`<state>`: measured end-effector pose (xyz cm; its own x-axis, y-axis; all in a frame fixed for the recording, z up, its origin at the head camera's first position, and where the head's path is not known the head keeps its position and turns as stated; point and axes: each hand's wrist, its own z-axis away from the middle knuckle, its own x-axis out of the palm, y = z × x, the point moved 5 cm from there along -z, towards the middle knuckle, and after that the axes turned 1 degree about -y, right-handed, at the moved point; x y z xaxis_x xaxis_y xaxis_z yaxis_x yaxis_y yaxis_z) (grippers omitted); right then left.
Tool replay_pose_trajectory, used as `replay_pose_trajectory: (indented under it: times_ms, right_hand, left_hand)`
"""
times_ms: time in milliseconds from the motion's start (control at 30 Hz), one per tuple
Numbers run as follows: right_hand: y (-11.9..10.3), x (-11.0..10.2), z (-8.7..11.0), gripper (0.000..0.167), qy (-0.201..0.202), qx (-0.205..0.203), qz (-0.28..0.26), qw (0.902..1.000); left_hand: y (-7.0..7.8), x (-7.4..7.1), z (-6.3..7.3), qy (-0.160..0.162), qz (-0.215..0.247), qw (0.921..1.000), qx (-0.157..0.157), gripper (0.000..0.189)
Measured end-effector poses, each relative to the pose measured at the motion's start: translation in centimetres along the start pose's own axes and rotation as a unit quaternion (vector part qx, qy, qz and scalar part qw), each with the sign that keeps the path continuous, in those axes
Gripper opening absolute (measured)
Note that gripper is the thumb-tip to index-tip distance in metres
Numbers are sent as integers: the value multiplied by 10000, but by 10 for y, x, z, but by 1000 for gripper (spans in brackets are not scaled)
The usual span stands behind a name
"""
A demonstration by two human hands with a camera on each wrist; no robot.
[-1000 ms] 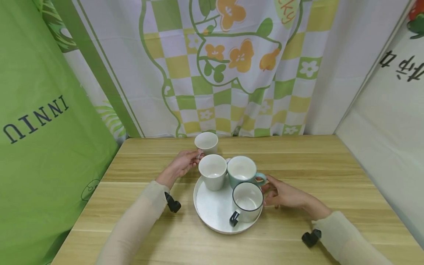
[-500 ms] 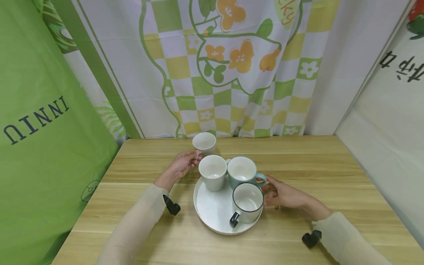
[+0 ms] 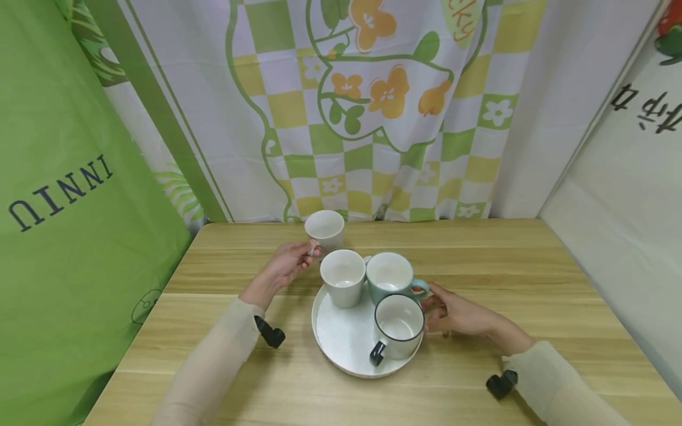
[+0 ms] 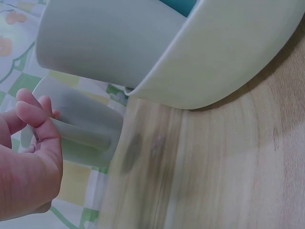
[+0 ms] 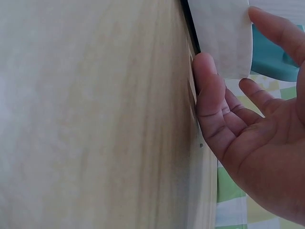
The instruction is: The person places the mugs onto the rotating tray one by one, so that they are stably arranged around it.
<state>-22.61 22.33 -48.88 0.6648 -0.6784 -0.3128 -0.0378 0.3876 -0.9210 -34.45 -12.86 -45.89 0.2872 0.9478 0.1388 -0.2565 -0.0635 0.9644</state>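
My left hand (image 3: 288,263) pinches the handle of a plain white mug (image 3: 329,239) behind the round white tray (image 3: 341,346). In the left wrist view, fingertips meet around that mug's handle (image 4: 78,133), and a dark shadow lies on the table beyond its base. Three mugs stand upright on the tray: a white mug (image 3: 345,296) at the back left, a teal mug (image 3: 379,291) beside it, and a black-rimmed white mug (image 3: 399,340) in front. My right hand (image 3: 453,312) holds the tray's right side, its thumb at the rim and curled fingers (image 5: 212,95) low against the wall.
The wooden table (image 3: 533,284) extends around the tray on all sides. A checked curtain (image 3: 341,160) hangs along the back edge, with a green cloth (image 3: 80,248) at left and a white one (image 3: 623,225) at right.
My left hand has shifted slightly left with the plain white mug, widening its distance from the teal mug. The right hand, the tray and its three mugs stay in place.
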Motion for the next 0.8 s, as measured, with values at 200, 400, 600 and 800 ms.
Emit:
replay_pose_trajectory:
  times_ms: [200, 400, 600, 800]
  right_hand:
    - [-1, 0, 0, 81, -21, -37, -35, 10000]
    - [-1, 1, 1, 81, -21, -18, -54, 10000]
    - [-2, 0, 1, 82, -37, -61, -25, 10000]
    - [-2, 0, 2, 82, -28, -100, 1, 9999]
  left_hand:
    - [5, -2, 8, -170, -15, 9997, 152, 25]
    - [7, -5, 12, 55, -100, 9999, -40, 28]
    - [10, -5, 19, 40, -37, 10000, -24, 27]
    - [18, -3, 29, 44, -56, 10000, 5, 29]
